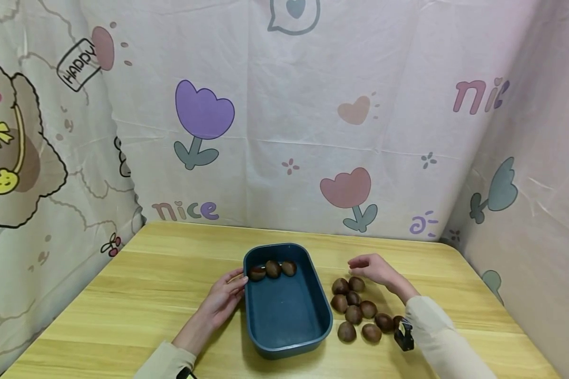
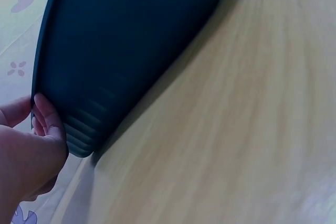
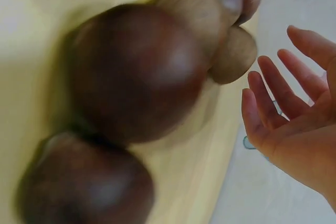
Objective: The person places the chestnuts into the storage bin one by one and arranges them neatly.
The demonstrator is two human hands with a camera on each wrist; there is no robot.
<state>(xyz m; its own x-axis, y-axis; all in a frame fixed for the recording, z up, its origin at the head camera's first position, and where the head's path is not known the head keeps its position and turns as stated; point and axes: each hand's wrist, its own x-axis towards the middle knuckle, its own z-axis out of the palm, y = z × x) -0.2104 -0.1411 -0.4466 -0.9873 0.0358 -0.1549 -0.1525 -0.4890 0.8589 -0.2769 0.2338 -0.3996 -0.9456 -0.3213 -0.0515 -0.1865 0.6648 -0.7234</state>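
My left grip (image 1: 222, 301) pinches the blue container (image 1: 286, 321) by its left edge; three chestnuts (image 1: 273, 269) lie inside. Right of the container, my right grip (image 1: 376, 270) hangs spread near the loose chestnuts (image 1: 353, 315).

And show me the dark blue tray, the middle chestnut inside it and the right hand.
Dark blue tray (image 1: 286, 313): head view, on its bare inner floor.
Middle chestnut (image 1: 273, 269): head view, on its brown shell.
Right hand (image 1: 375, 269): head view, on its middle.

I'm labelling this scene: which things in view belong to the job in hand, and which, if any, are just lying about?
Likely the job:
- dark blue rectangular tray
- three chestnuts inside
- chestnuts beside it

Only surroundings:
- wood-grain tabletop
- printed cloth backdrop
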